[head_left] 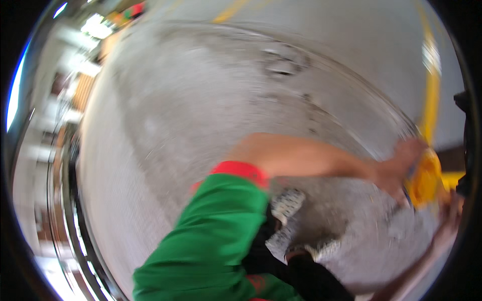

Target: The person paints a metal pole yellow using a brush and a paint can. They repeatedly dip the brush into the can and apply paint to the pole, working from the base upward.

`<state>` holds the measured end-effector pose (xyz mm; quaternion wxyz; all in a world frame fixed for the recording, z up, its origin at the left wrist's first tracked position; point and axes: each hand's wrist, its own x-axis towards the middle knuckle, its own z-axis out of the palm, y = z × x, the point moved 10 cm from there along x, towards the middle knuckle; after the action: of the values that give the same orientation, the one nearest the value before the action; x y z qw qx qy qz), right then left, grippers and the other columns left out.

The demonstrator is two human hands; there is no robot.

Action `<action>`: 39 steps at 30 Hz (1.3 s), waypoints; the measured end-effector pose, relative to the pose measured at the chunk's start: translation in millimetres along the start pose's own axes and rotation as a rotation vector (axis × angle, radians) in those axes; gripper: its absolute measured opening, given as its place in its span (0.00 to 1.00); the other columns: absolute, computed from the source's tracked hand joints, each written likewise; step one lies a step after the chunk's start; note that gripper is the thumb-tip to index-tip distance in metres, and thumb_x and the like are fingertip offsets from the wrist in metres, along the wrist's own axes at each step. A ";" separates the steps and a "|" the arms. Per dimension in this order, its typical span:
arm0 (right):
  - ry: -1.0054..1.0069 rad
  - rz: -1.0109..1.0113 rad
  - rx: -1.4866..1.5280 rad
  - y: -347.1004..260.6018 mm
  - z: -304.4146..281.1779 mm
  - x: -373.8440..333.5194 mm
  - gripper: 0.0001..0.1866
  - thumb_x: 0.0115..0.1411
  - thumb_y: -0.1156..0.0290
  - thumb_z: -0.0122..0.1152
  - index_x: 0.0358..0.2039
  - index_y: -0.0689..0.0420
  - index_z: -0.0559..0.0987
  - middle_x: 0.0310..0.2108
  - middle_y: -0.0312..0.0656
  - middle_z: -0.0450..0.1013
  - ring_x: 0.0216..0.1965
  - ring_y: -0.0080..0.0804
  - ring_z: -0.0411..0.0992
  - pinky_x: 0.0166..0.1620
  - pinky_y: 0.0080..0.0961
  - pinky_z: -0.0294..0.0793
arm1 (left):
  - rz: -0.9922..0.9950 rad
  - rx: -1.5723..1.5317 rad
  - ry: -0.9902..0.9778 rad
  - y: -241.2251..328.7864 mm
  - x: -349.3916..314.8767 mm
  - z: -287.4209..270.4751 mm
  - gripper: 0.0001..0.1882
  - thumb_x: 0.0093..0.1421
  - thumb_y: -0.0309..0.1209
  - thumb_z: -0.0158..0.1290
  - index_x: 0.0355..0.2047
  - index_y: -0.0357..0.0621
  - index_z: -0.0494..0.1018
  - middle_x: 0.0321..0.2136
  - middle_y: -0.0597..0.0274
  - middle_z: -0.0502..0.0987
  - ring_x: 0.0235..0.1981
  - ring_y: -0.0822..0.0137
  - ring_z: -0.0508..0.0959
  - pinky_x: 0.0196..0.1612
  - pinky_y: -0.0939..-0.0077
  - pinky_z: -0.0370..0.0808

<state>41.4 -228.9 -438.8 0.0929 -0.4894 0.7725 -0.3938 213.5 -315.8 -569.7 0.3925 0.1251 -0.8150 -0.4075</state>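
Note:
My left arm, in a green sleeve with a red cuff, reaches across to the right side of the view. At its end my left hand (401, 163) is closed on the near edge of a yellow rounded object (425, 178), whose kind is blurred. My right hand (450, 210) is at the far right rim, just below the yellow object and close to it. Motion blur smears its fingers, so whether it grips the object does not show.
Below is a rough grey concrete floor (201, 95) with a worn, broken patch (283, 62). A yellow painted line (432, 95) runs along the right. My speckled shoes (288, 203) and dark trousers show low in the middle. Blurred shelving or stacked goods (83, 93) stand at the left.

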 end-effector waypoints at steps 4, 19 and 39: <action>0.063 -0.052 0.367 14.9 -6.6 -46.0 0.11 0.68 0.70 0.65 0.47 0.61 0.79 0.36 0.43 0.81 0.26 0.22 0.78 0.25 0.15 0.72 | 0.039 -0.089 0.009 18.5 -25.3 -14.8 0.63 0.34 0.50 0.77 0.67 0.39 0.58 0.63 0.41 0.59 0.66 0.40 0.58 0.70 0.45 0.54; 0.386 0.443 1.472 173.5 10.1 -135.5 0.08 0.69 0.70 0.60 0.43 0.61 0.78 0.37 0.49 0.81 0.30 0.29 0.83 0.28 0.15 0.82 | -0.025 -0.035 -0.109 14.8 0.8 80.0 0.57 0.37 0.37 0.79 0.65 0.41 0.58 0.61 0.48 0.62 0.64 0.47 0.60 0.67 0.50 0.59; 0.540 0.468 1.740 192.6 39.2 -139.0 0.08 0.69 0.68 0.62 0.39 0.61 0.79 0.36 0.47 0.81 0.33 0.28 0.81 0.34 0.15 0.84 | -0.032 -0.001 -0.118 -7.9 3.8 99.4 0.57 0.40 0.33 0.78 0.65 0.38 0.55 0.59 0.50 0.64 0.62 0.54 0.67 0.67 0.56 0.62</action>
<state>0.7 -93.3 -633.5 0.3207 0.0275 0.2808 -0.9042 136.3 -266.6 -609.5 0.3373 0.1136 -0.8345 -0.4206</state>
